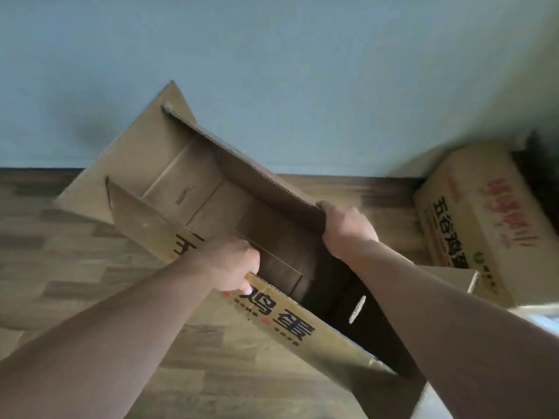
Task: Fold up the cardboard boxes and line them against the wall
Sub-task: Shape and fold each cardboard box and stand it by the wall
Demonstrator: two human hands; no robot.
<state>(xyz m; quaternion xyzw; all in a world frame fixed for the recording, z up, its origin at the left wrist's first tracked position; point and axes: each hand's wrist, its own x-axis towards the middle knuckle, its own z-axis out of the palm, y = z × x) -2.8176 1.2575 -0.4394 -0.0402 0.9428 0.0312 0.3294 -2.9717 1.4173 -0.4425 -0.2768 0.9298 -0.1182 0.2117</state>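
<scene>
Left hand [227, 261], lower centre of frame: fingers curled over top edge of near wall of open cardboard box [211, 213], thumb side on printed outer face, fingertips hidden inside. Firm pinch on that wall, just above black printed characters [272, 316]. Bare forearm runs off to lower left corner.

Right hand [348, 228], right of centre: fingers wrapped over end of far wall's top edge, knuckles up, tips hidden behind cardboard. Closed on that edge. Bare forearm runs off to lower right corner.

Held box: large, brown corrugated, open top facing camera, lying on a diagonal from upper left to lower right of frame. Raw fluted edge visible along far wall. Inner flaps folded down inside at upper-left end, one with a slot-shaped cutout; interior dark toward lower right. Handle slot cutout [357, 309] in the right-hand end panel, between the two forearms. One outer flap sticks up at upper-left end, overlapping the wall in view. Upper-left corner of box blurred. Cannot tell whether the box rests on the floor or is lifted.

Second cardboard box [472, 213], right edge of frame: closed, on the floor, tilted, red and black print on top face, far end close to wall base. Apart from held box.

Wood-pattern floor [90, 267] across lower half. Pale blue-grey wall [272, 55] across upper half, dark skirting line where they meet.
</scene>
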